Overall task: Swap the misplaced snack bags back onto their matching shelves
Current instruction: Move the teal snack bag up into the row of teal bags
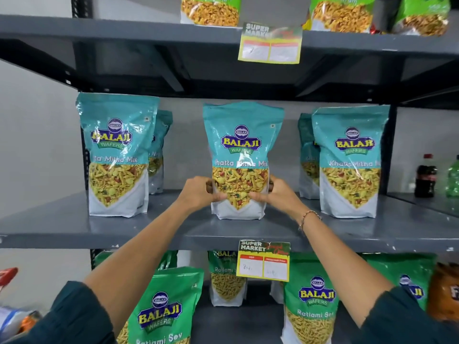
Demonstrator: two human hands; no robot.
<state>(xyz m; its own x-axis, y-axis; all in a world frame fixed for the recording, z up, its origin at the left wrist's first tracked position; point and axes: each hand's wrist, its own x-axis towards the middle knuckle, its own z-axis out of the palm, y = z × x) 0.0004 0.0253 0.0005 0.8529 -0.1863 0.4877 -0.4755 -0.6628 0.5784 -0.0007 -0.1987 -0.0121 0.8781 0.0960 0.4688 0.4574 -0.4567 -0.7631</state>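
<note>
A teal Khatta Mitha Mix bag (242, 150) stands upright in the middle of the grey middle shelf (62, 227). My left hand (198, 193) grips its lower left side and my right hand (275, 194) grips its lower right side. Two more teal bags of the same kind stand on this shelf, one at the left (116, 155) and one at the right (349, 160), each with another bag behind it. Green Ratlami Sev bags (161, 309) (313, 304) stand on the shelf below.
The top shelf (124, 29) carries green-topped snack bags (211, 9). Price tags hang from the top shelf edge (270, 44) and the middle shelf edge (264, 260). A dark cola bottle (426, 176) and a green bottle (453, 178) stand at the far right.
</note>
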